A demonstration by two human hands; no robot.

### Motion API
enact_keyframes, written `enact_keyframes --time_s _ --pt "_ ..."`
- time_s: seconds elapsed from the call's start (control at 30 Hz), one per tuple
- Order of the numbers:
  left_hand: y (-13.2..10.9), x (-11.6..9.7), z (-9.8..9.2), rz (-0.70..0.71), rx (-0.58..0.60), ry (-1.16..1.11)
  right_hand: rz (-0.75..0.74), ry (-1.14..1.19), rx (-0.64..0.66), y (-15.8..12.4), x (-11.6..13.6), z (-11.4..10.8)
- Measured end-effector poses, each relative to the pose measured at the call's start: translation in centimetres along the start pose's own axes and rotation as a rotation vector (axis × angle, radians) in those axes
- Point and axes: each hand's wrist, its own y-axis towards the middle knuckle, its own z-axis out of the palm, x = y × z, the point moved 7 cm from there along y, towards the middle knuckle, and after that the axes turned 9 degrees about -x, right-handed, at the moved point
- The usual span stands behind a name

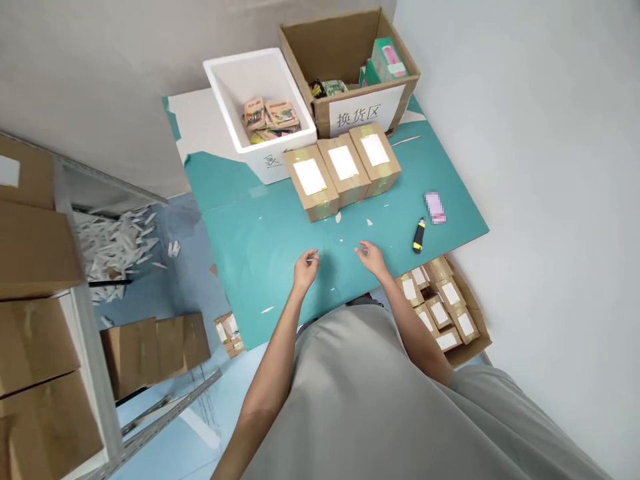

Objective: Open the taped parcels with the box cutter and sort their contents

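Observation:
My left hand hovers over the teal table top near its front edge, fingers curled in a pinch on a small white scrap. My right hand is a short way to its right, fingers loosely curled and apart, holding nothing I can see. Three taped brown boxes with white labels stand in a row beyond both hands. A yellow and black utility knife lies to the right of my right hand, next to a small pink item.
A white foam bin with small packets and an open cardboard carton stand at the table's back. A carton of labelled small boxes sits below the right edge. Cardboard boxes on a metal shelf stand at left, white scraps on the floor.

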Motion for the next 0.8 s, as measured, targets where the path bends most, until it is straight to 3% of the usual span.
enact_keyframes --time_s 0.2,0.33,0.43,0.57,0.8 --pt "-0.6 -5.5 10.7 0.021 0.036 -0.022 -0.195 -0.227 -0.240 12.1 3.3 -9.8" --pt "-2.6 -7.6 14.5 0.045 0.084 -0.062 -0.168 -0.274 -0.265 20.5 6.4 -11.3" --pt "-3.9 -8.2 15.1 0.034 0.103 -0.057 -0.099 -0.281 -0.243 24.2 7.1 -10.4" --pt "-4.0 -8.6 14.3 0.004 0.065 -0.041 -0.036 -0.248 -0.277 26.0 6.6 -10.1" --pt "-3.2 -9.2 13.1 0.033 0.058 -0.074 0.046 -0.200 -0.323 27.8 6.0 -14.3"
